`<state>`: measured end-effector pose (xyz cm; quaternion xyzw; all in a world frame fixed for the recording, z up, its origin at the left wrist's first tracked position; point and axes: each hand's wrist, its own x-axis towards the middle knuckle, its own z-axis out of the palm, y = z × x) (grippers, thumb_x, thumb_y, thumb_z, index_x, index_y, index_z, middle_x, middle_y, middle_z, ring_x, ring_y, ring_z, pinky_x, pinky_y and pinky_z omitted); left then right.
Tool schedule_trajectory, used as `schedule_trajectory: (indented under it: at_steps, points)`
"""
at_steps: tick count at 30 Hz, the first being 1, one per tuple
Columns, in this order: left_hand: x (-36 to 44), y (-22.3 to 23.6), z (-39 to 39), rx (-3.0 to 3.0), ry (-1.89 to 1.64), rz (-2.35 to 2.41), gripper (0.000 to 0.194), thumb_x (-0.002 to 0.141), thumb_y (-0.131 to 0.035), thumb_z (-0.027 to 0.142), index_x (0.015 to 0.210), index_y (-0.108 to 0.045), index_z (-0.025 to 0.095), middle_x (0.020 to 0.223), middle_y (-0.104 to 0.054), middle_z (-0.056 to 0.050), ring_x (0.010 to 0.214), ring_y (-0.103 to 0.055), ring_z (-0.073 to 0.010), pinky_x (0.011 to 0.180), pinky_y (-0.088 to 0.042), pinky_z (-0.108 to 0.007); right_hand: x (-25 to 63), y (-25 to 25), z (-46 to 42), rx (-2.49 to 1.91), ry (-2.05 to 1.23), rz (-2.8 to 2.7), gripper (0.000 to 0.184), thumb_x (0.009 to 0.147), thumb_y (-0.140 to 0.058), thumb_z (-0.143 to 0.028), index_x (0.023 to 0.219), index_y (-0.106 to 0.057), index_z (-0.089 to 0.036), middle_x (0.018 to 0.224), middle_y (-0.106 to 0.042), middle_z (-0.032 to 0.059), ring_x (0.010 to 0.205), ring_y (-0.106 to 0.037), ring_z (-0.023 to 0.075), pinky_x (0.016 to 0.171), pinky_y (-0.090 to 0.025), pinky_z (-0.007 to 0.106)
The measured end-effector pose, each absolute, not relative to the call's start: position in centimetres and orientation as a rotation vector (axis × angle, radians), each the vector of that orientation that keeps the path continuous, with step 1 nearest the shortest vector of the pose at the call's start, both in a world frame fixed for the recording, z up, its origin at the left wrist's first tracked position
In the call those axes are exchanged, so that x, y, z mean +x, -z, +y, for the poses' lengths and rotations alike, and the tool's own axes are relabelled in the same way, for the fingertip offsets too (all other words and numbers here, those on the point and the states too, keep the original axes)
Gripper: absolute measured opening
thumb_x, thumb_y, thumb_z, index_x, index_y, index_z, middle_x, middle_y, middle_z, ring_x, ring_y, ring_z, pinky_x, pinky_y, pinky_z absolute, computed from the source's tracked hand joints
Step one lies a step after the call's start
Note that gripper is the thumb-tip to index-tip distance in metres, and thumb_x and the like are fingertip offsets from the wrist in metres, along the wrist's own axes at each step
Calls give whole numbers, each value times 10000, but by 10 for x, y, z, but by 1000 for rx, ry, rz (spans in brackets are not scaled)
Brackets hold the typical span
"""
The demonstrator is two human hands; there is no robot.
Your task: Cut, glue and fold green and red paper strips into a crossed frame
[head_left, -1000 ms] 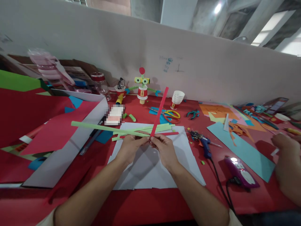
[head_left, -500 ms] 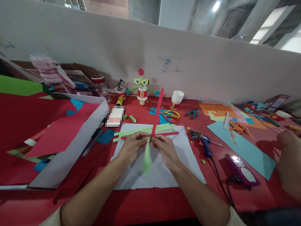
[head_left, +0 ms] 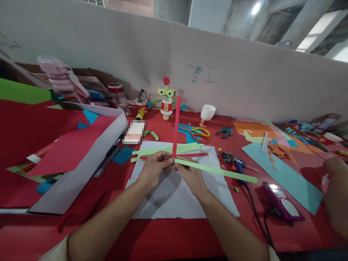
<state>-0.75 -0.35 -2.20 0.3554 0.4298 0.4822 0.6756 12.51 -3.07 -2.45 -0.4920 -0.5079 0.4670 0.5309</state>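
Observation:
My left hand (head_left: 153, 168) pinches the corner where a red paper strip (head_left: 176, 125) and a light green paper strip (head_left: 220, 171) meet. The red strip points away from me, and the green one stretches to the right across my right hand (head_left: 193, 181). That hand is closed at the same corner, its fingertips partly covered by the green strip. Both hands are over white paper sheets (head_left: 176, 204). Just beyond them lie several loose green strips (head_left: 160, 148) and another red strip (head_left: 199, 154).
Scissors (head_left: 201, 132), pliers (head_left: 224, 132), stacked paper cups (head_left: 207, 114) and a paper-cup robot figure (head_left: 166, 107) stand or lie farther back. A blue glue gun (head_left: 239, 167) is at right. A box (head_left: 81, 174) of coloured paper sits left. Another person's hand (head_left: 335, 192) is far right.
The green strip has swung from hanging toward me to pointing right, across my right hand. The red strip has tilted more upright. The view has shifted slightly.

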Motion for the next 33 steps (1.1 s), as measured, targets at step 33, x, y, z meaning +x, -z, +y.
schedule_trajectory:
  at_steps: [33]
  points:
    - [-4, 18, -9, 782, -1137, 914, 228, 596, -790, 269, 666, -604, 156, 610, -592, 33, 565, -539, -86, 606, -433, -239, 125, 22, -29, -1220, -1138, -1104, 157, 742, -653, -304, 639, -638, -187, 572, -604, -22, 577, -540, 126, 601, -423, 254]
